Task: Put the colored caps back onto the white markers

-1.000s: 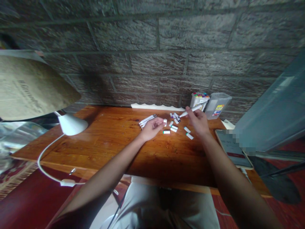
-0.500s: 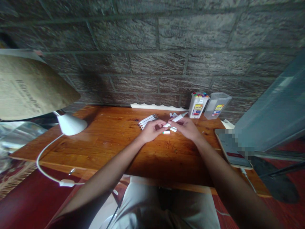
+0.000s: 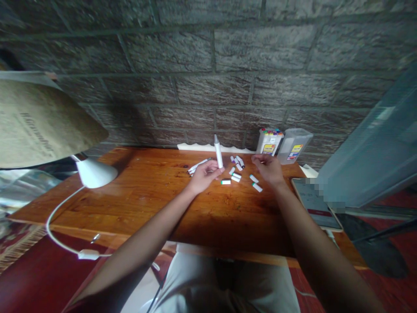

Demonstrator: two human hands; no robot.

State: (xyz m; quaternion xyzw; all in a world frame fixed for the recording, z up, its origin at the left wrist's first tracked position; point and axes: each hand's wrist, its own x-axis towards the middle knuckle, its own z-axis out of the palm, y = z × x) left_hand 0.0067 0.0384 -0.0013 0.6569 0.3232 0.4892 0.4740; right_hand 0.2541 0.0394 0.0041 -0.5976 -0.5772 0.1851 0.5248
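My left hand point(image 3: 206, 174) is closed around the lower end of a white marker point(image 3: 218, 153), which stands nearly upright with its grey tapered end on top. My right hand point(image 3: 269, 168) hovers over the table in front of a box of markers point(image 3: 269, 142), its fingers bent together; anything inside them is hidden. Between the hands lie several short white caps, among them a green-ended cap point(image 3: 226, 182) and another cap point(image 3: 257, 187) nearer my right wrist. Several white markers point(image 3: 199, 165) lie side by side behind my left hand, partly covered by it.
A clear empty container point(image 3: 295, 147) stands beside the marker box. On the left is a lamp point(image 3: 96, 172) with its cord. A tablet point(image 3: 317, 203) lies at the right edge, and a wavy white strip point(image 3: 211, 148) runs along the brick wall point(image 3: 211, 91).
My hands have drawn apart. The marker, tilted in my right hand before, is now upright in my left. My right hand has moved right, uncovering several caps.
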